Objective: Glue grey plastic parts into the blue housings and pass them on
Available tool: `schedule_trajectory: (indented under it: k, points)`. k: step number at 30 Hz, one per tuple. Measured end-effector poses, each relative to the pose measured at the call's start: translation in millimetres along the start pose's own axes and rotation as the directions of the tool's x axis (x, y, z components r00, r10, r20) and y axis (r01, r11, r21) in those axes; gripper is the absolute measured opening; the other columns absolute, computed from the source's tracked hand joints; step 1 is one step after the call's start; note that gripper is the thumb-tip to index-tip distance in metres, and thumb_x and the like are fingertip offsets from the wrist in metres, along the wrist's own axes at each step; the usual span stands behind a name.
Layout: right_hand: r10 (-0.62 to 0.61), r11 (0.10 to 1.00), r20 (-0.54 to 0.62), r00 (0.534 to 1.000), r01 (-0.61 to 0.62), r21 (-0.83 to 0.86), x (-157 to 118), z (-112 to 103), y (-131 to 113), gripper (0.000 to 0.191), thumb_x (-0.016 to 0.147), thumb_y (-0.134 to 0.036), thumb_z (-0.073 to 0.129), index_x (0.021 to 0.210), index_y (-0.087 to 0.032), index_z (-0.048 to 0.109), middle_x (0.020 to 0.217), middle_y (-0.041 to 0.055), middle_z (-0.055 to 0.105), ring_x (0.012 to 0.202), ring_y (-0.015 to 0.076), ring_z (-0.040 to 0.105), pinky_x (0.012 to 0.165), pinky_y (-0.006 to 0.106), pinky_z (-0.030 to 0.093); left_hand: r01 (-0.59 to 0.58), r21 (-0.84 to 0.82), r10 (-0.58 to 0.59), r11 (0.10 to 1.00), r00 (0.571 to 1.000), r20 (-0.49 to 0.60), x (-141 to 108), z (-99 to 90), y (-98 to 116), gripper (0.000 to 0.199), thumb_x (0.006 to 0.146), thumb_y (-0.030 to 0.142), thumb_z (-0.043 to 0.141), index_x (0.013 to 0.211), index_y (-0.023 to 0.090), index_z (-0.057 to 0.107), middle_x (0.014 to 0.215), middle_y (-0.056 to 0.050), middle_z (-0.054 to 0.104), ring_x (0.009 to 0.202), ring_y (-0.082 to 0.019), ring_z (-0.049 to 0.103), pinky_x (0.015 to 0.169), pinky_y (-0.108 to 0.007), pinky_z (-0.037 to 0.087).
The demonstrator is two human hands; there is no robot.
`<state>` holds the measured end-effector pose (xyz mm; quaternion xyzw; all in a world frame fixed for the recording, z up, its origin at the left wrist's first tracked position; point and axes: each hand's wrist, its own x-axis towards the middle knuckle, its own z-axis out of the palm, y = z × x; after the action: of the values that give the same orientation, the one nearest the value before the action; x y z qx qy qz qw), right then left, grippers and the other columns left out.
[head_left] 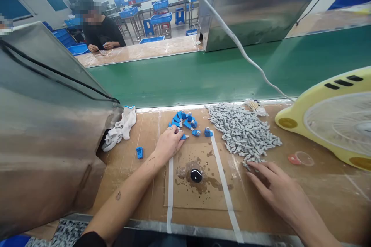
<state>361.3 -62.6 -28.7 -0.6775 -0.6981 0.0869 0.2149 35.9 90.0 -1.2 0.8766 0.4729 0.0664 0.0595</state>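
My left hand reaches over the near edge of a small group of blue plastic parts. Its fingers are closed around one blue part with a pale tip, partly hidden by the hand. My right hand is at the near edge of a heap of small grey pieces. Its thumb and fingers are apart, and the fingertips touch a few loose grey pieces. Between the hands, a small round container of dark liquid sits on a wet-spotted cardboard sheet.
A white glove lies beside a metal housing on the left. One blue part lies apart. A yellow fan stands on the right. Beyond runs a green belt; a person works across it.
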Motion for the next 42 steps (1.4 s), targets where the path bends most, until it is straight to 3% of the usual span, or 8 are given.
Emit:
schedule_trajectory:
  k: [5,10,13,18,24,30,36,42]
  points:
    - [-0.051,0.999,-0.064,0.997,0.050,-0.006,-3.7,14.0,7.7,0.040,0.099,-0.043,0.043,0.101,-0.019,0.074,0.095,0.0108,0.062,0.074,0.0226,0.064,0.067,0.037,0.052,-0.019,-0.053,0.016,0.998,0.998,-0.067,-24.2,-23.4,-7.4,0.033,0.094,0.028,0.059,0.126,0.020,0.059,0.123,-0.013,0.056,0.111,-0.027,0.058,0.095,-0.039,0.051]
    - [-0.058,0.998,-0.006,0.998,0.057,-0.038,0.6,9.7,5.6,0.041,0.097,-0.051,0.047,0.108,-0.020,0.072,0.096,0.0097,0.062,0.073,0.0233,0.064,0.065,0.036,0.050,0.279,0.073,-0.278,0.958,0.960,-0.018,-83.2,-61.5,-49.1,0.035,0.092,0.025,0.051,0.125,0.021,0.064,0.125,-0.013,0.057,0.107,-0.029,0.061,0.088,-0.038,0.052]
    - [-0.071,0.996,0.035,0.997,0.072,-0.046,6.3,9.1,3.6,0.042,0.099,-0.049,0.042,0.098,-0.022,0.074,0.086,0.0070,0.063,0.068,0.0216,0.063,0.061,0.035,0.048,0.280,-0.087,-0.260,0.956,0.946,0.196,-104.8,-61.7,-77.0,0.036,0.090,0.022,0.048,0.119,0.020,0.069,0.118,-0.011,0.061,0.095,-0.024,0.064,0.084,-0.034,0.051]
    - [-0.051,0.966,0.036,0.998,0.040,0.257,11.1,-2.2,-8.8,0.032,0.095,-0.048,0.056,0.092,-0.023,0.075,0.095,0.0081,0.072,0.081,0.0228,0.068,0.075,0.035,0.055,0.421,-0.491,-0.350,0.763,0.907,0.233,-114.9,-42.0,-92.6,0.031,0.090,0.039,0.057,0.104,0.015,0.071,0.097,-0.008,0.063,0.073,-0.017,0.063,0.062,-0.026,0.052]
    - [0.210,0.617,0.222,0.952,-0.305,0.726,5.9,-5.9,-46.9,0.034,0.084,-0.048,0.073,0.097,-0.017,0.077,0.072,0.0056,0.074,0.062,0.0198,0.069,0.058,0.029,0.058,0.404,-0.794,-0.344,0.454,0.902,0.262,-103.5,-39.5,-72.0,0.033,0.085,0.045,0.069,0.096,0.013,0.072,0.095,-0.006,0.062,0.057,-0.009,0.054,0.051,-0.022,0.046]
    - [0.135,0.366,0.341,0.930,-0.367,0.855,12.9,5.9,-74.2,0.028,0.091,-0.044,0.067,0.097,-0.017,0.069,0.083,0.0093,0.075,0.070,0.0203,0.071,0.065,0.033,0.060,0.266,-0.962,-0.224,0.058,0.943,0.247,-69.9,-34.6,-21.8,0.042,0.072,0.030,0.085,0.107,0.014,0.070,0.094,-0.007,0.068,0.075,-0.013,0.062,0.065,-0.020,0.050]
    - [0.107,0.543,0.278,0.955,-0.290,0.788,16.6,2.6,-80.6,0.017,0.084,-0.036,0.076,0.085,-0.020,0.073,0.088,0.0064,0.073,0.083,0.0192,0.068,0.071,0.026,0.058,0.253,-0.961,-0.087,-0.108,0.961,0.262,-61.3,-9.5,0.0,0.036,0.070,0.029,0.087,0.098,0.010,0.075,0.083,-0.006,0.069,0.072,-0.012,0.063,0.068,-0.022,0.052]
    - [0.143,0.445,0.360,0.922,-0.385,0.808,16.5,5.7,-86.9,0.017,0.082,-0.035,0.078,0.088,-0.019,0.078,0.088,0.0101,0.076,0.072,0.0215,0.071,0.064,0.031,0.062,0.237,-0.965,-0.072,-0.116,0.967,0.246,-71.4,-0.5,-3.4,0.036,0.078,0.037,0.081,0.102,0.010,0.075,0.082,-0.005,0.066,0.066,-0.011,0.061,0.060,-0.022,0.052]
